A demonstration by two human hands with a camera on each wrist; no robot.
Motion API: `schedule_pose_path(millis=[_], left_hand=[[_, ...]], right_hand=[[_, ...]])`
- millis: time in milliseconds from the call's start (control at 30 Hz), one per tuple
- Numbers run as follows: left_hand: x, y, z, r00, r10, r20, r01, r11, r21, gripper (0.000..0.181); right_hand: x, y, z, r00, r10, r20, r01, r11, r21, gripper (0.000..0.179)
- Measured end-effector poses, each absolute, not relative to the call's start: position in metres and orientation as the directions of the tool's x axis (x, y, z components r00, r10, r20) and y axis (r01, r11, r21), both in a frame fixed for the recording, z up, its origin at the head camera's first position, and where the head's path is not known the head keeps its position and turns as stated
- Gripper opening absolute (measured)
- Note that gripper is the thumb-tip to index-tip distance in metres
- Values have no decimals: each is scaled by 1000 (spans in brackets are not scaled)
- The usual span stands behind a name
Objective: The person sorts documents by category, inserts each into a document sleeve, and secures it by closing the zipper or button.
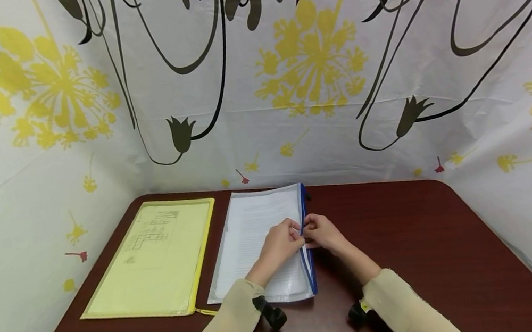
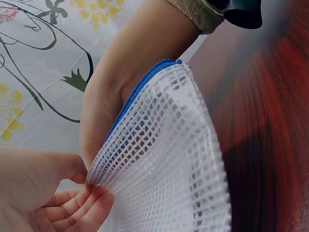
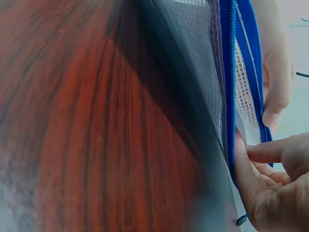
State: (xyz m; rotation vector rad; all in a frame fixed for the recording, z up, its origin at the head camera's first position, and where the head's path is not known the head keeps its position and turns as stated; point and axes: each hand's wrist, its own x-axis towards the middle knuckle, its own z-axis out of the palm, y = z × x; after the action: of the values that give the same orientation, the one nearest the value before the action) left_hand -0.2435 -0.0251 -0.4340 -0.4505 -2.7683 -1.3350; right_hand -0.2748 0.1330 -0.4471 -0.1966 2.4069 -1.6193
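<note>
A clear mesh zip pouch (image 1: 250, 253) with a blue zip edge lies on the table, white printed sheets showing inside. Along its right side the blue zipper (image 3: 231, 96) is parted, leaving a gap between the two blue strips. My left hand (image 1: 280, 242) pinches the pouch's upper layer near the zip; in the left wrist view thumb and fingers grip the white mesh (image 2: 164, 140), which is lifted and bent. Opposite it, my right hand (image 1: 322, 231) has curled fingers at the blue edge. One finger (image 3: 244, 169) reaches into the gap against the lower strip.
Left of the pouch lies a yellow zip pouch (image 1: 160, 267) with a drawn sheet inside, its yellow pull strap (image 1: 206, 312) near the front. Both rest on a dark red-brown table (image 1: 424, 257). Patterned white cloth (image 1: 264, 150) hangs behind and at the sides.
</note>
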Motion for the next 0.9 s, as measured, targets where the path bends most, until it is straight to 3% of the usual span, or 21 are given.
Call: schedule_pose_path(millis=[200, 567, 900], left_hand=[[-242, -24, -435, -956, 246, 162, 278, 574, 770, 27], [-244, -22, -440, -959, 241, 145, 263, 582, 769, 26], [-242, -22, -445, -962, 230, 149, 259, 586, 768, 24]], right_hand=[[-276, 132, -451, -950, -287, -123, 9, 367, -930, 9], [-276, 133, -452, -946, -292, -142, 31, 353, -935, 11], [-276, 139, -455, -939, -277, -206, 112, 321, -940, 38]])
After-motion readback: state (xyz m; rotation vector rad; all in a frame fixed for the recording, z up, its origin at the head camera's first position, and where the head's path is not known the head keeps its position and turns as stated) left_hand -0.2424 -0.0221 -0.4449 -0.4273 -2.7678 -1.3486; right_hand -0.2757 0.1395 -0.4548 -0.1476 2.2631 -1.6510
